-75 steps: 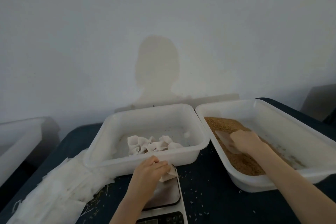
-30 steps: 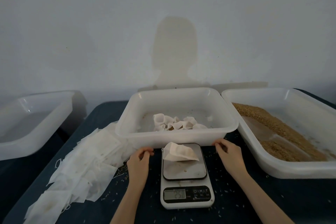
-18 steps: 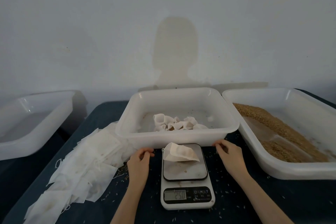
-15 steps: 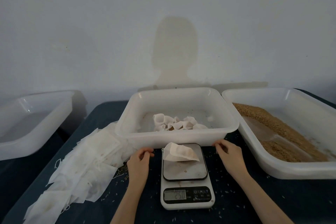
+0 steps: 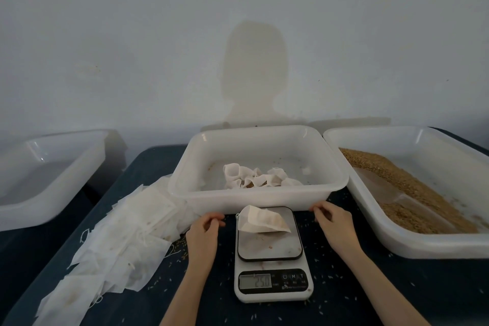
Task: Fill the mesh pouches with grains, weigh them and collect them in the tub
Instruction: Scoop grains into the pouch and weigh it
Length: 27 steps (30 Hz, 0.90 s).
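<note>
One filled pouch [image 5: 262, 222] weighing on scale [image 5: 272, 254]; several behind in tub [image 5: 254, 194] (many empties left); both hands' fingers [image 5: 215, 219] curled, holding nothing.

Both forearms run off the bottom edge. The grain tub [image 5: 423, 249] is cut by the right edge, the empty tub [image 5: 39, 209] by the left. The pile of empty pouches [image 5: 116, 243] slips under the middle tub [image 5: 254, 200] and leaves the frame at the bottom left. The scale [image 5: 272, 283] display's digits are faint. Each hand's curled fingertips, left [image 5: 202, 235] and right [image 5: 334, 225], hide the palm. The filled pouches [image 5: 254, 178] overlap, so their count is unclear.
</note>
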{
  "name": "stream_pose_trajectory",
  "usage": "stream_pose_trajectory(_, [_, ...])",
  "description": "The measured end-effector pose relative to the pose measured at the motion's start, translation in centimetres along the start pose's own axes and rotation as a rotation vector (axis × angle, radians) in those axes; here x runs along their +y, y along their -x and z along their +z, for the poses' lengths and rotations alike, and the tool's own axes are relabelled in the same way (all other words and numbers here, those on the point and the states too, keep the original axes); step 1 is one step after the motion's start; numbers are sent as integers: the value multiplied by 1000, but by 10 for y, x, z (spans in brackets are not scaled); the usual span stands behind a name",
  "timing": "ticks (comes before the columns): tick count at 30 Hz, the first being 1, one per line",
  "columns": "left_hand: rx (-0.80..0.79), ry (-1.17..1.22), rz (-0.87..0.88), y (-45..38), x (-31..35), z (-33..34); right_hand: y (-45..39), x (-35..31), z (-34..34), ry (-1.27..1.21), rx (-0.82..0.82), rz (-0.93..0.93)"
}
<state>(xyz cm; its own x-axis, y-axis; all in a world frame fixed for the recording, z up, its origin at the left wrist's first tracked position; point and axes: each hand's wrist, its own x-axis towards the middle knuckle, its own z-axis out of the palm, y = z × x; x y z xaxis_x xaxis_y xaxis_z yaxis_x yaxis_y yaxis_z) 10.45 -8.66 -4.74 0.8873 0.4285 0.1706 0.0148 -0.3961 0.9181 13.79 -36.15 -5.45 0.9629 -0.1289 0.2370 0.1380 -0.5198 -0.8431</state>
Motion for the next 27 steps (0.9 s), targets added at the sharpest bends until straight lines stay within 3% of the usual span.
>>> stream_pose_trajectory(17, [-10, -17, -3, 1, -1, 0, 2, -2, 0, -7, -9, 9])
stream_pose_trajectory(23, [-13, -15, -7, 1, 1, -2, 10, -17, 0, -140, 33, -93])
stream_pose_trajectory(27, [-25, -5, -14, 1, 0, -2, 20, -48, 4, -58, -40, -235])
